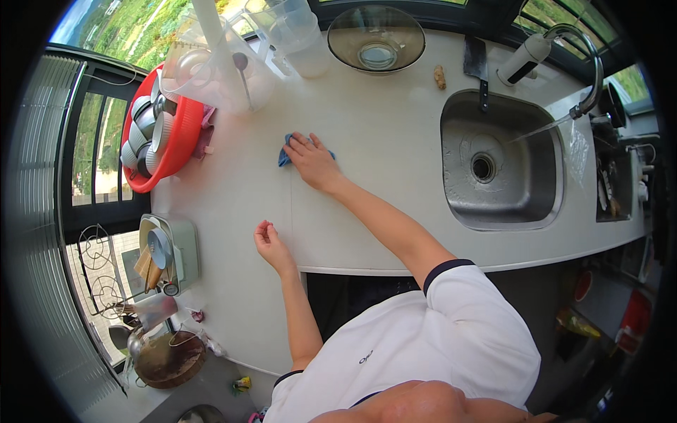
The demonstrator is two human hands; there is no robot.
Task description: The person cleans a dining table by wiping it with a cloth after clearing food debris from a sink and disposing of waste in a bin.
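My right hand (316,163) lies palm down on a blue cloth (285,152), pressing it against the white countertop (370,211). Parts of the cloth stick out on both sides of the fingers; the rest is hidden beneath them. My left hand (272,246) hovers near the counter's front edge, its fingers curled in towards the thumb. Nothing shows between those fingers. To the right, a stainless steel sink (502,195) is set into the counter, and water runs into it from a curved metal faucet (595,79).
A cleaver (475,58) reaches over the sink's back rim beside a ginger root (439,77). Behind stand a tinted glass bowl (351,39) and clear plastic pitchers (304,50). At left are a red basin (182,140) of bowls, a pale bin (188,248) and a round wooden chopping board (172,365).
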